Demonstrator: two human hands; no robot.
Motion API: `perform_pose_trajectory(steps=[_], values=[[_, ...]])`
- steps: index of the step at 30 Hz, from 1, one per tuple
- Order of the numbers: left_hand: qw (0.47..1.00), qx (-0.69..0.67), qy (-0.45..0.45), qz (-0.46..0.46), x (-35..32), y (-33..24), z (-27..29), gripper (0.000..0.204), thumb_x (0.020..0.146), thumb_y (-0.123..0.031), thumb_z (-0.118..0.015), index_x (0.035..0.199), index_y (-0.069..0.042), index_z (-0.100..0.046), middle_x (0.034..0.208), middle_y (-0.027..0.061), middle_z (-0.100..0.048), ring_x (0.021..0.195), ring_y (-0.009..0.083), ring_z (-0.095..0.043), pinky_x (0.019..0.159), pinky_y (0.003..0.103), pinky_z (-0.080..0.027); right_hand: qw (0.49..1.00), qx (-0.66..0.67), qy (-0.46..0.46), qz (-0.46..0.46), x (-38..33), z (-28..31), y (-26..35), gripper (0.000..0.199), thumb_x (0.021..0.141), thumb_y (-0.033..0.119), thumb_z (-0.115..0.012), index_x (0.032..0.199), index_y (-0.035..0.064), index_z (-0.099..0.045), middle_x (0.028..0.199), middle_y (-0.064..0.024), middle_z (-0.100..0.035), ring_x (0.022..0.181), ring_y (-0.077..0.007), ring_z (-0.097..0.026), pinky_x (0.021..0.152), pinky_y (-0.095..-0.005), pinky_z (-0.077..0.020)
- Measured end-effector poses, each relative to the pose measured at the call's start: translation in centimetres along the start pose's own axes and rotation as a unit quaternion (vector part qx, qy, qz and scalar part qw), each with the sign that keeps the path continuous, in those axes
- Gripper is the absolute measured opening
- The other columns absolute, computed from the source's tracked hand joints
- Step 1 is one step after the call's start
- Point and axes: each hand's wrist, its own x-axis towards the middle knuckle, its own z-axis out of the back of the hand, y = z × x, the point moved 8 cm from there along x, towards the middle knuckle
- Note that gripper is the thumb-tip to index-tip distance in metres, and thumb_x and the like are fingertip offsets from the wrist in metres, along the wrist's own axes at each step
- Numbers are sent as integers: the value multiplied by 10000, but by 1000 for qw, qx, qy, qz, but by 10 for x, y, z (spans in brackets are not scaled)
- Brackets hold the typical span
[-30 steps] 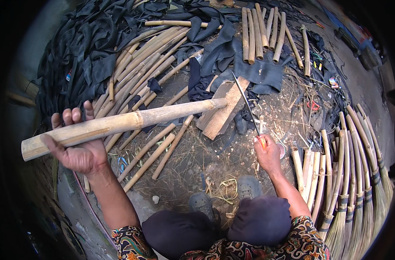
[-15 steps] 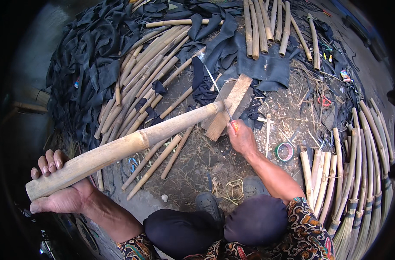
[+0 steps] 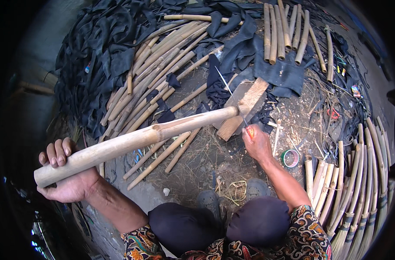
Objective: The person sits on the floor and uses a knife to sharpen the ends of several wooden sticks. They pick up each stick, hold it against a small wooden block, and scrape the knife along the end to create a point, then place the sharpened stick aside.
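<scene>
A thick, pale bamboo pole slants across the view from near left to the middle, with a raised joint along it. My left hand is wrapped around its near end, the fingers over the top and the palm underneath. The pole's far end lies over a wooden board. My right hand is closed around the orange handle of a long, thin-bladed tool. Its blade runs up and left, against or just beside the pole's far end. Seen nearly edge-on, the blade could be a knife's or a saw's; I cannot tell.
Several bamboo poles lie beside a heap of black rubbery strips. More cut poles rest at the back. A roll of tape lies near my right forearm. Bundled brooms stand at right. Chips and straw litter the ground.
The whole view has shifted, moving the scene rightward. My left hand and the near end of the bamboo pole are slightly higher. My right hand keeps its grip, with the blade still by the far end.
</scene>
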Motion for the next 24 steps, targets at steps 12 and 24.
perform_pose_trajectory(steps=[12,24], values=[[999,-33,-29,24,-1,3,16,485,1018,-519,-417,964,-72,-595,806,66,-497,729,212,-498,766,404,-423,998,-30,16,59,-15,-5,6,261,1011,290,-642,1004,30,-621,831,-275,-689,824,-488,-694,672,-513,-529],[995,-91,6,43,5,-3,38,345,860,-410,-546,888,-67,-532,848,68,-424,757,193,-431,648,347,-430,999,-1,15,44,-32,4,-2,264,995,291,-662,1010,28,-645,815,-247,-701,766,-459,-702,662,-508,-527]])
